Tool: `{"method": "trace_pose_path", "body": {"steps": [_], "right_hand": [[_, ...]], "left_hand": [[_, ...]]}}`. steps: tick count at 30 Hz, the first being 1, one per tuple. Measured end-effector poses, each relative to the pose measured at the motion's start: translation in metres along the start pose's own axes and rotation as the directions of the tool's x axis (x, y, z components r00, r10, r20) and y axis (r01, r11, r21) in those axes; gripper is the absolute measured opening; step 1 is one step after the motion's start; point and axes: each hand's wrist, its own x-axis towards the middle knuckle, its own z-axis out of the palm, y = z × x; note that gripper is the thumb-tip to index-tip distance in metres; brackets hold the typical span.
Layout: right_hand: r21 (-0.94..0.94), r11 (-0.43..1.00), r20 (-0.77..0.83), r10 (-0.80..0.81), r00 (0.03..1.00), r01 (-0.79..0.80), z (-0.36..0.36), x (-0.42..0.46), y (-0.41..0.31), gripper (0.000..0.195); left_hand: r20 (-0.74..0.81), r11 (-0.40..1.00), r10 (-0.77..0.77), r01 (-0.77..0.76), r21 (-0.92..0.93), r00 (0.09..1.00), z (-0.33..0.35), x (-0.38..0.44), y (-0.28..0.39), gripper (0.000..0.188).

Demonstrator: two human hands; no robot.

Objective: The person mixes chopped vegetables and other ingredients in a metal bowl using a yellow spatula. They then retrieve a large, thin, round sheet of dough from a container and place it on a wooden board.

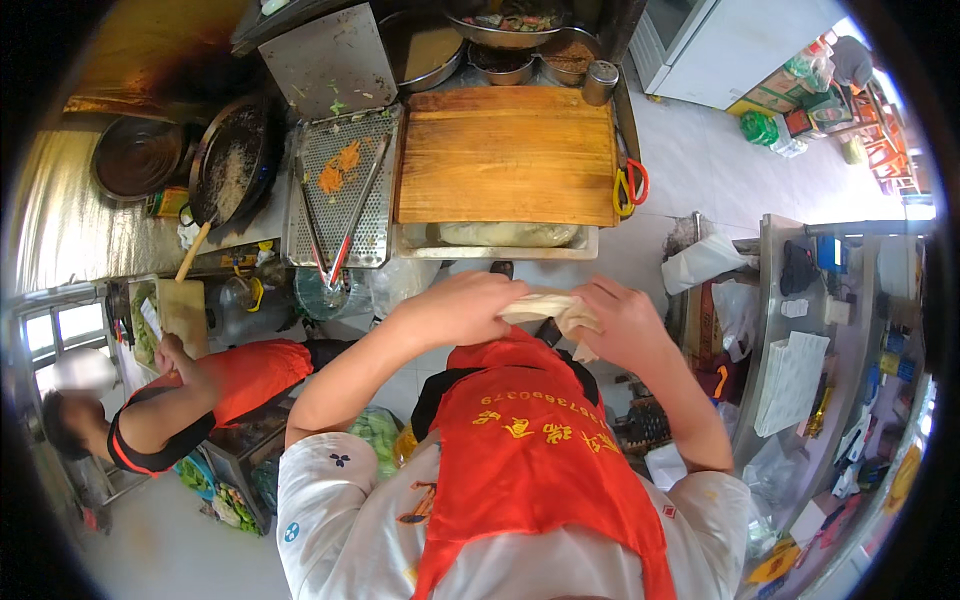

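My left hand [472,304] and my right hand [624,319] are raised in front of my red apron [517,450]. Between them they grip a pale cream, folded, cloth-like piece [544,306], its exact kind unclear. A loose end hangs down beside my right hand. Just beyond my hands lies a wooden board [506,154] over a metal tray [589,246]. A pale mass under plastic wrap [506,234] shows in the tray's front. Scissors with red and yellow handles [630,187] rest at the board's right edge.
Left of the board, tongs [360,206] and orange shreds [339,166] lie on a perforated tray [300,225]. A blackened wok [232,161] stands farther left. Pans and bowls [499,67] of food line the back. A co-worker [195,390] holds a knife at a cutting board. Shelves [772,315] flank my right.
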Motion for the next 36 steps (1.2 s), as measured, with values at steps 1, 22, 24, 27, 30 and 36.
{"method": "trace_pose_path", "body": {"steps": [1,22,24,27,30,36], "right_hand": [[-0.041,0.999,-0.013,0.009,1.000,-0.009,-0.011,0.004,0.000,0.035],[-0.546,0.809,-0.222,0.110,0.969,-0.217,0.018,0.139,0.133,0.028],[-0.631,0.714,-0.160,0.265,0.951,-0.305,0.063,0.144,0.152,0.027],[-0.500,0.768,-0.120,0.396,0.910,-0.400,0.124,0.132,0.171,0.027],[-0.363,0.813,-0.104,0.450,0.887,-0.455,0.163,0.124,0.182,0.032],[-0.223,0.754,-0.086,0.616,0.783,-0.618,0.147,0.128,0.159,0.069]], "left_hand": [[0.023,0.998,-0.044,0.043,0.051,0.999,-0.006,0.000,-0.011,0.034],[-0.493,0.861,0.281,0.010,0.508,0.824,-0.080,0.090,-0.171,0.026],[-0.484,0.848,0.194,0.102,0.520,0.853,-0.036,0.110,-0.202,0.030],[-0.537,0.845,0.198,0.135,0.518,0.820,0.036,0.128,-0.245,0.036],[-0.515,0.918,0.086,0.132,0.373,0.853,0.048,0.126,-0.244,0.042],[-0.790,0.968,-0.196,0.246,-0.059,0.581,0.015,0.167,-0.245,0.037]]}}
